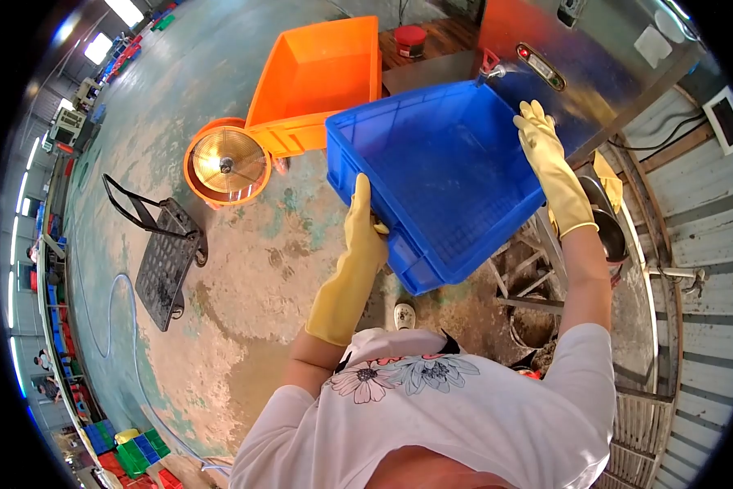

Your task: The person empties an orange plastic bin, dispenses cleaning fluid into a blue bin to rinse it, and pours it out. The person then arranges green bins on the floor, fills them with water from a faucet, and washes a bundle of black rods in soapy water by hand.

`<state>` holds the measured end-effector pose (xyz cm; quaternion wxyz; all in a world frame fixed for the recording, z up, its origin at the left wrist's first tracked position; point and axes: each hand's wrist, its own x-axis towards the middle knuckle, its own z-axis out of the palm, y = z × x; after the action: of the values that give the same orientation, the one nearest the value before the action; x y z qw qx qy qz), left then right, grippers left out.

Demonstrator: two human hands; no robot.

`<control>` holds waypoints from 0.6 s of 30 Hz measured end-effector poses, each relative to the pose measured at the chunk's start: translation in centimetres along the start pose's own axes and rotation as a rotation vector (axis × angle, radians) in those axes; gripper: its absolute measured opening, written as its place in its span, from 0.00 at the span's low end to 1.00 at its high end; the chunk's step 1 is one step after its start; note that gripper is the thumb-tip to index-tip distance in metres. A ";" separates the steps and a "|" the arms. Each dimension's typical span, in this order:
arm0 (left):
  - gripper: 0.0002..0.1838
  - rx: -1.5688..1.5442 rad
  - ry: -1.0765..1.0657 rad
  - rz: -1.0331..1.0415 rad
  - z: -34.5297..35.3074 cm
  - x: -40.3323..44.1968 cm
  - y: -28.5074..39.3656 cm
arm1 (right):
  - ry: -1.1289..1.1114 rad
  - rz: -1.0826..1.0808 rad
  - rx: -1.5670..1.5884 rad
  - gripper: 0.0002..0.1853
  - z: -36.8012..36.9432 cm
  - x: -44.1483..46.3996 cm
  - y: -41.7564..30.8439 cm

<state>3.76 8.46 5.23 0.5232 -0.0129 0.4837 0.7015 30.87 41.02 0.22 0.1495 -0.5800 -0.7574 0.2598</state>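
**Two hands in yellow gloves bracket a wide blue plastic tub point(448, 155) beside a shiny metal cabinet point(607, 57)**

A person in a white short-sleeved top with a printed flower design holds the tub in front of the body, its open top facing up and its far edge just beside a small red-handled metal tap point(494, 72). The left hand point(362, 240), in a long yellow rubber glove, grips the near left wall, one digit extended up the outside and the others partly hidden. The right hand point(547, 155), gloved to match, lies along the opposite rim, its fingers extended and close together; whether the thumb hooks the edge cannot be told. What bears the tub's weight from below is hidden.

Good handling here would appear to call for firm, equal pressure on both sides, with the right fingers curled around the rim rather than laid flat, since wet rubber could slip on smooth plastic. Keeping the base level and moving slowly should limit any slosh if there is liquid inside, which the glare leaves uncertain. The far edge needs clearance from the tap, and the feet firm footing on the stained floor point(244, 269), near an orange tub point(313, 77) and a round orange-rimmed fan point(226, 163).
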 end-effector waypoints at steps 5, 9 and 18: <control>0.37 0.024 -0.032 0.013 -0.4 0.8 -0.4 | 0.000 0.017 0.499 0.27 0.7 1.4 1.3; 0.31 0.023 0.004 0.024 0.6 0.1 -0.2 | -0.008 -0.059 -0.116 0.28 -0.4 0.3 -0.4; 0.29 -0.029 0.047 -0.022 0.5 0.2 -0.1 | 0.320 -0.346 -0.440 0.21 -3.9 -4.4 -5.1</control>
<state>3.97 8.96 5.36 0.5192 -0.0427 0.4854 0.7021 30.11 36.72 6.65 0.1799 -0.4947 -0.8495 -0.0340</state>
